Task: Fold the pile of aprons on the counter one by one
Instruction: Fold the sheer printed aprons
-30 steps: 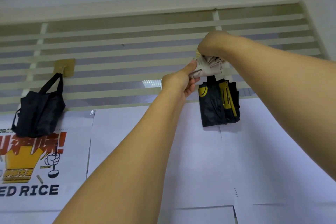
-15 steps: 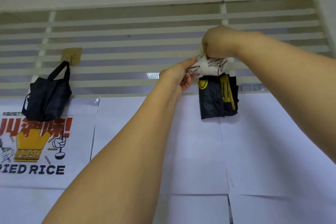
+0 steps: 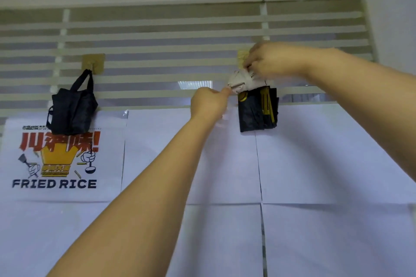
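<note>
A folded light-grey apron bundle (image 3: 244,82) is held up against the blinds, just below a gold wall hook (image 3: 242,57). My right hand (image 3: 270,58) pinches the bundle's top by the hook. My left hand (image 3: 210,102) grips its lower left corner with thumb and fingers. Directly beneath hangs a folded black apron with yellow trim (image 3: 257,112). At the left, a folded black apron (image 3: 72,110) hangs by its loop from a second gold hook (image 3: 93,64).
White paper sheets (image 3: 315,153) cover the wall below the striped blinds (image 3: 157,51). A "FRIED RICE" poster (image 3: 58,159) is taped at the left. A white wall corner (image 3: 394,18) stands at the far right.
The view has tilted down and shifted right, so everything sits lower in frame. Both hands stay on the grey bundle at the right hook; the right hand has moved slightly off to the right.
</note>
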`<action>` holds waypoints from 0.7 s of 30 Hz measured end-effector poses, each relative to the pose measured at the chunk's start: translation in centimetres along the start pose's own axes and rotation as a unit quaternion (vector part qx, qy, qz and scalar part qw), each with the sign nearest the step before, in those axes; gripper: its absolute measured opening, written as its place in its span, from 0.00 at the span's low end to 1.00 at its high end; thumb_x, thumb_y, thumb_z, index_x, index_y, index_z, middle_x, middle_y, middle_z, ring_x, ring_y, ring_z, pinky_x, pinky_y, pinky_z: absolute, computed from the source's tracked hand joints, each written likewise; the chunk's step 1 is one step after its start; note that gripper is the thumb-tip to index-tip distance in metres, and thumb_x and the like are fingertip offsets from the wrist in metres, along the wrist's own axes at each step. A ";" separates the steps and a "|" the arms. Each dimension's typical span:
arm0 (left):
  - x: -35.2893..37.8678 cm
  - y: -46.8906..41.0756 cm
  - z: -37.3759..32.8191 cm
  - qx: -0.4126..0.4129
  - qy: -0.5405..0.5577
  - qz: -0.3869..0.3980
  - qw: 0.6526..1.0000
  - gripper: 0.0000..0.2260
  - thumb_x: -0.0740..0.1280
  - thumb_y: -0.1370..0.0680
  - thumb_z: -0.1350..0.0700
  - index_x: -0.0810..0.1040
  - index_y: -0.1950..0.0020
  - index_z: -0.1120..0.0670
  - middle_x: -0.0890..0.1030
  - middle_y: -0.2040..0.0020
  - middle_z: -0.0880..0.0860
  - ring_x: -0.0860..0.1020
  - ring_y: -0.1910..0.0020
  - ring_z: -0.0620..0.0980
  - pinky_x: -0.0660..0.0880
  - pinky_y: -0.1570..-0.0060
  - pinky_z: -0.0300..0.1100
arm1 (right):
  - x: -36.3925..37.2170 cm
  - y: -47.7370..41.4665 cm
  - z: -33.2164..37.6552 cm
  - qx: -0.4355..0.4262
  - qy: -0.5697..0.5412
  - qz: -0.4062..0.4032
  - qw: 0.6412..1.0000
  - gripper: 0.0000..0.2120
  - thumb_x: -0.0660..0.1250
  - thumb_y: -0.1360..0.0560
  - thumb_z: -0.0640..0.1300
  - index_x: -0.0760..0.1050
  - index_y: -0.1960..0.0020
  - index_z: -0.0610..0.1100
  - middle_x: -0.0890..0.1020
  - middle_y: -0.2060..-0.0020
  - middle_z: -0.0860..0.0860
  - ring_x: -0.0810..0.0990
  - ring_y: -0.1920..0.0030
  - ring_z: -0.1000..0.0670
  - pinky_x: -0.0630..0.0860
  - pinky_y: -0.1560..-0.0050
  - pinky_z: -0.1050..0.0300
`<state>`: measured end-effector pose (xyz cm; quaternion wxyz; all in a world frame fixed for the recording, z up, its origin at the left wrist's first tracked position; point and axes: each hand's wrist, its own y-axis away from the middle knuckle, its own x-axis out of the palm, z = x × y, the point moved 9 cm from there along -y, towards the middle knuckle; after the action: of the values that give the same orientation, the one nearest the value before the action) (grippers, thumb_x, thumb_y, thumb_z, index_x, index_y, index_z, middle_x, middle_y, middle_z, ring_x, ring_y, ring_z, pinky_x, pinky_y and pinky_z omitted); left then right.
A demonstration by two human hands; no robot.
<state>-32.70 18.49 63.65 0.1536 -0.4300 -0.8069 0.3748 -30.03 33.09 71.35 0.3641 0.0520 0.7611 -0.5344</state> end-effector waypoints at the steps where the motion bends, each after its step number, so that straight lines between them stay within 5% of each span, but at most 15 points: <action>1: -0.7 0.9 0.3 0.008 -0.035 0.001 0.999 0.11 0.67 0.23 0.50 0.78 0.51 0.57 0.81 0.49 0.56 0.80 0.49 0.56 0.78 0.45 0.49 | -0.9 1.1 0.6 -0.012 -0.027 -0.028 0.999 0.17 0.58 0.22 0.40 0.74 0.35 0.45 0.72 0.35 0.44 0.70 0.36 0.44 0.66 0.42 0.57; 3: -2.5 4.3 1.6 0.024 -0.099 0.007 0.995 0.16 0.69 0.24 0.52 0.75 0.38 0.54 0.76 0.45 0.52 0.76 0.42 0.54 0.74 0.42 0.46 | -1.9 4.6 2.3 -0.046 -0.069 -0.100 0.992 0.17 0.59 0.23 0.40 0.73 0.36 0.48 0.69 0.36 0.46 0.69 0.38 0.47 0.65 0.46 0.57; 6: -5.3 11.1 4.7 0.046 -0.125 0.025 0.991 0.18 0.70 0.27 0.60 0.72 0.39 0.51 0.73 0.46 0.51 0.73 0.51 0.49 0.70 0.59 0.35 | -0.2 10.9 5.1 -0.082 -0.123 -0.140 0.979 0.18 0.63 0.28 0.33 0.72 0.40 0.46 0.67 0.38 0.47 0.70 0.47 0.50 0.72 0.52 0.55; 9: -7.7 17.5 9.9 -0.007 -0.133 0.062 0.989 0.20 0.67 0.28 0.66 0.69 0.41 0.49 0.70 0.55 0.48 0.71 0.61 0.49 0.68 0.66 0.37 | 5.5 15.6 6.8 -0.082 -0.115 -0.087 0.986 0.26 0.61 0.34 0.24 0.70 0.40 0.43 0.65 0.40 0.44 0.67 0.47 0.47 0.73 0.51 0.51; 14: -11.4 27.3 17.9 -0.128 -0.149 0.104 0.975 0.21 0.69 0.28 0.66 0.69 0.41 0.49 0.73 0.52 0.46 0.74 0.62 0.49 0.70 0.66 0.38 | 15.9 23.6 9.8 -0.047 -0.165 0.072 0.982 0.26 0.57 0.33 0.22 0.70 0.40 0.43 0.64 0.40 0.46 0.66 0.53 0.50 0.62 0.66 0.70; 18: -12.9 34.5 23.5 -0.203 -0.152 0.141 0.957 0.16 0.70 0.26 0.64 0.74 0.41 0.52 0.74 0.46 0.49 0.75 0.56 0.48 0.71 0.58 0.38 | 20.9 28.1 13.1 -0.075 -0.189 0.095 0.974 0.15 0.62 0.31 0.28 0.70 0.46 0.40 0.68 0.44 0.44 0.65 0.52 0.49 0.65 0.60 0.61; 21: -14.2 39.9 27.2 -0.257 -0.160 0.152 0.941 0.04 0.71 0.26 0.61 0.77 0.54 0.55 0.75 0.51 0.48 0.73 0.50 0.45 0.70 0.51 0.39 | 25.2 31.6 15.9 -0.097 -0.205 0.147 0.963 0.05 0.66 0.28 0.34 0.72 0.53 0.38 0.70 0.48 0.43 0.65 0.52 0.48 0.68 0.54 0.54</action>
<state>-16.83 8.05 17.07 -0.1519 -0.5067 -0.8147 0.2378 -25.69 25.09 28.89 0.5901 0.0175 0.7026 -0.3972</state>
